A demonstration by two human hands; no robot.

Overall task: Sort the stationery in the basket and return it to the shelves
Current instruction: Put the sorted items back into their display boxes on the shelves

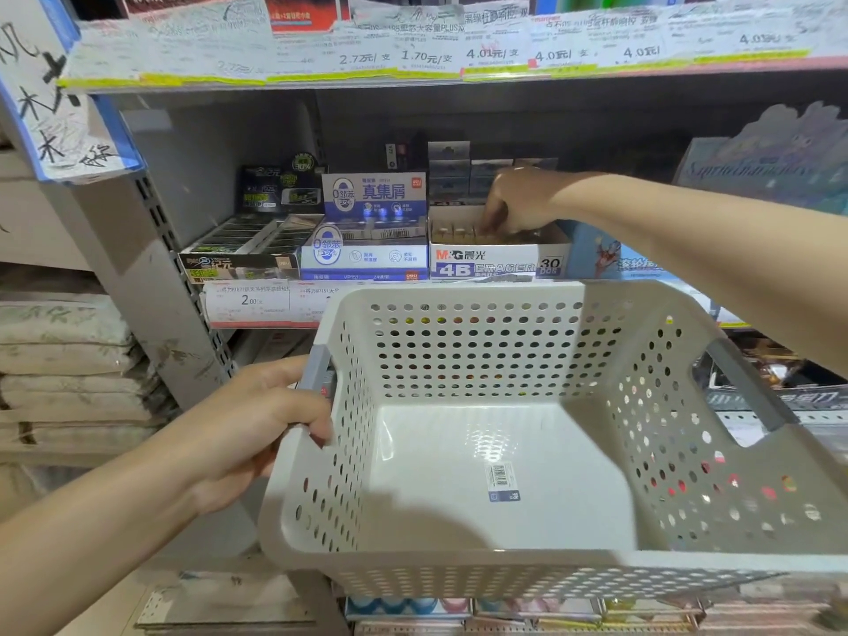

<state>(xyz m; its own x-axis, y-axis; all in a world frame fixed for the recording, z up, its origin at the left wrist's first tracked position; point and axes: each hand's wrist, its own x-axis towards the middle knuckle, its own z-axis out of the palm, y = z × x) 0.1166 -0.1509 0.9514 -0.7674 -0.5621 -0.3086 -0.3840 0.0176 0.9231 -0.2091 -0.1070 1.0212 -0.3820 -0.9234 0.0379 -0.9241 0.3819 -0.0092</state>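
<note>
- No stationery shows in the basket (482,452), which fills the lower right of the frame; only a barcode sticker (502,480) lies on its bare floor, so I judge the sorting nearly done
- The left hand (257,424), lower left, has its fingers curled round the grey handle (316,374) on the basket's side wall; it holds the basket up in front of the shelf edge, probably to keep the load near the place it goes back to
- The right hand (518,204), centre of the frame, reaches over the basket into the open eraser box (495,259); its fingertips point down among the erasers (452,231) with the fingers bent, but whether they pinch an eraser I cannot tell, as the hand hides its own tips
- The box stands with its top open and its front low, so a piece can be dropped in from above; that suits the hand's downward reach
- Just left of it stands a blue box (365,259), and further left a black box (238,263); like goods sit side by side
- Price tags (250,300) run along the shelf lip below the boxes, partly behind the basket's far wall; more tags (426,57) line the shelf across the top of the frame
</note>
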